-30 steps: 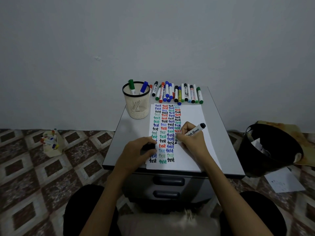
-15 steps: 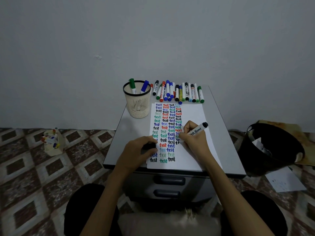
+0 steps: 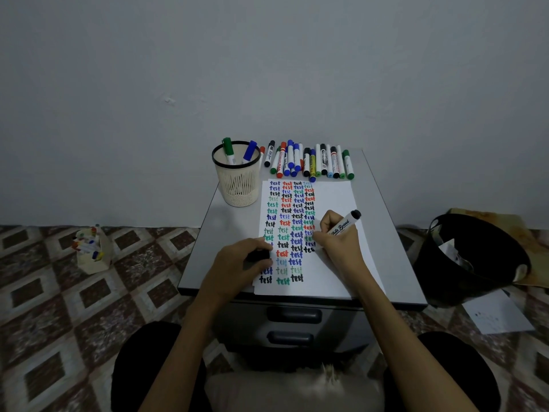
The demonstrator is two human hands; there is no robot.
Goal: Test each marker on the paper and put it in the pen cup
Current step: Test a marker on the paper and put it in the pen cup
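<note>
A white paper [image 3: 335,200] filled with coloured columns of the word "test" lies on a small grey cabinet top [image 3: 383,233]. My right hand [image 3: 335,242] grips a black whiteboard marker [image 3: 344,225], its tip down on the paper at the fourth column. My left hand [image 3: 237,266] rests on the paper's left edge and holds a black marker cap [image 3: 258,256]. A cream pen cup [image 3: 237,179] at the back left holds a green and a blue marker. A row of several markers [image 3: 309,162] lies along the back edge.
A black waste bin [image 3: 472,257] stands on the floor to the right with a loose sheet [image 3: 499,313] beside it. A small cream holder with markers [image 3: 92,248] sits on the patterned floor at left. The cabinet's drawers [image 3: 294,316] face my knees.
My right hand has moved slightly rightward along the line while writing; a black "test" has grown at the bottom of the fourth column. My left hand has stayed put.
</note>
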